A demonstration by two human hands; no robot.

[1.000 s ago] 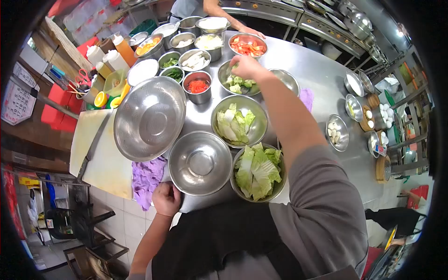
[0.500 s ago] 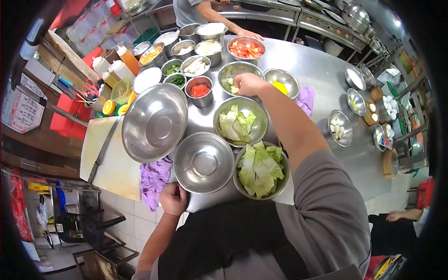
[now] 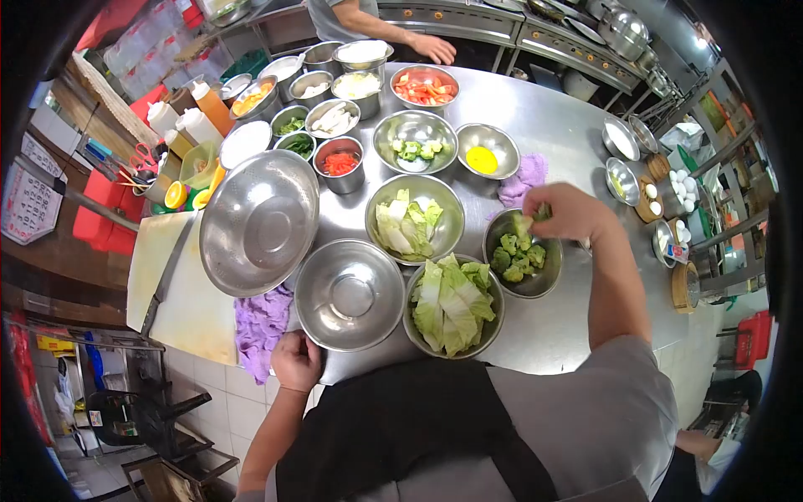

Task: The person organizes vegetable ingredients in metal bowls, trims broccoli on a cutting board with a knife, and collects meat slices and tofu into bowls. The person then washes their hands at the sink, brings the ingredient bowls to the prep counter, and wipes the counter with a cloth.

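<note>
My right hand [image 3: 565, 213] pinches a broccoli floret [image 3: 524, 226] above a steel bowl of broccoli [image 3: 520, 256]. At the table's front edge, my left hand [image 3: 297, 361] is closed beside a large steel bowl [image 3: 350, 294] with nothing in it. What its fingers hold, if anything, is hidden. Between my arms stands a bowl of cut cabbage leaves [image 3: 452, 305], and behind it a second bowl of cabbage [image 3: 408, 224]. Farther back, a steel bowl [image 3: 416, 127] holds several chopped green pieces [image 3: 416, 151]. Beside it sits a bowl with a bright yellow content [image 3: 481, 160].
A colander [image 3: 260, 224] leans at the left, near a knife [image 3: 167, 276] on a cutting board [image 3: 138, 284]. Tomato pieces [image 3: 425, 86] and several ingredient tubs stand behind. Purple cloths [image 3: 263, 328] lie on the table. Across it is another person's hand [image 3: 432, 48].
My right hand has moved from the bowl of green pieces toward me and right, over the broccoli. My left hand stays by the table edge. The other person's hand has lifted off the table.
</note>
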